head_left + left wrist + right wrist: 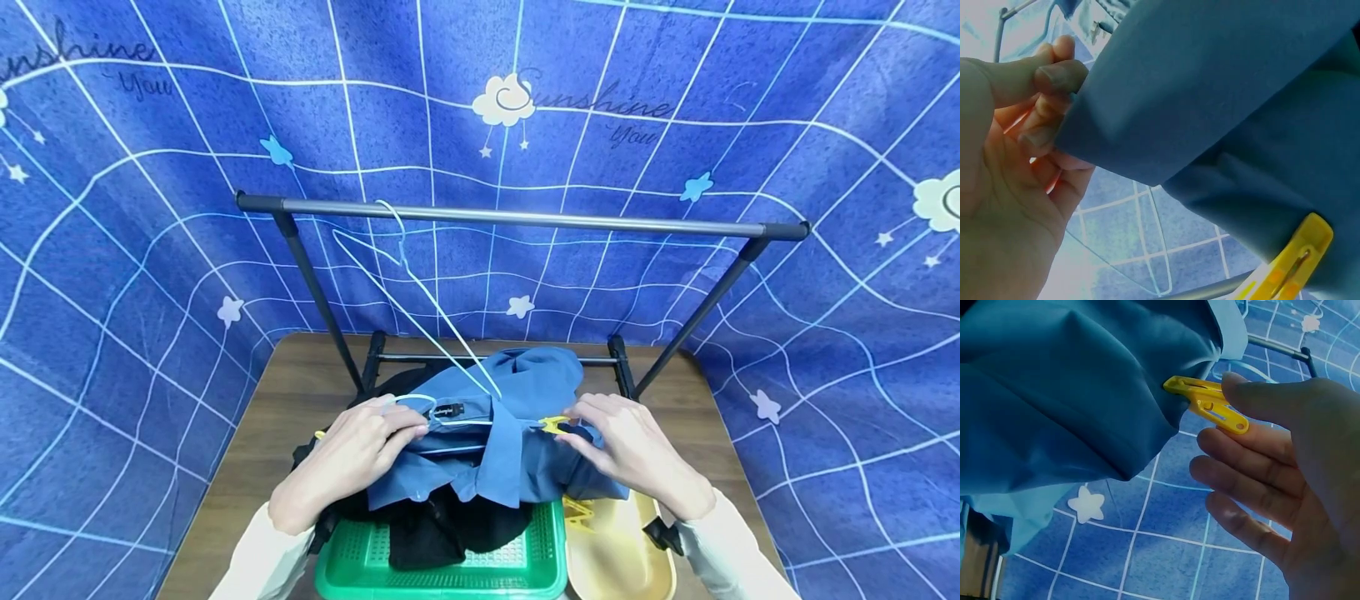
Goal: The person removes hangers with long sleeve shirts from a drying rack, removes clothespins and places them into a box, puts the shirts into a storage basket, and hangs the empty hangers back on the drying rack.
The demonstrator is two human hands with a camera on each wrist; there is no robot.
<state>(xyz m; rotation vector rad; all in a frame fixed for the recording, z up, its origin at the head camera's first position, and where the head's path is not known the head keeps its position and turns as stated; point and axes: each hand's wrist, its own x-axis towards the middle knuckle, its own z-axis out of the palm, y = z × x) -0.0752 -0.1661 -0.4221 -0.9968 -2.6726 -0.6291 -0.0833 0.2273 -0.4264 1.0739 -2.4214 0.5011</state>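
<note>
A blue collared shirt (540,375) lies bunched over dark clothes, its dark neck label facing up. A pale wire hanger (465,423) shows within its neck opening. My left hand (367,442) pinches the edge of the shirt beside the label; in the left wrist view, thumb and fingers meet at a cloth corner (1110,144). Near that hand, a yellow clothespin (1297,262) sits against the cloth. My right hand (630,437) holds another yellow clothespin (1210,403) between thumb and forefinger, its nose biting the shirt; the other fingers are spread loosely below.
A second wire hanger (442,312) hangs from the metal rail (525,217) of a black-legged rack. In front, black clothing (427,533) lies over a green basket (442,583). Right of it, a yellow tray (622,558) holds yellow clothespins. All stand on a wooden table (247,442).
</note>
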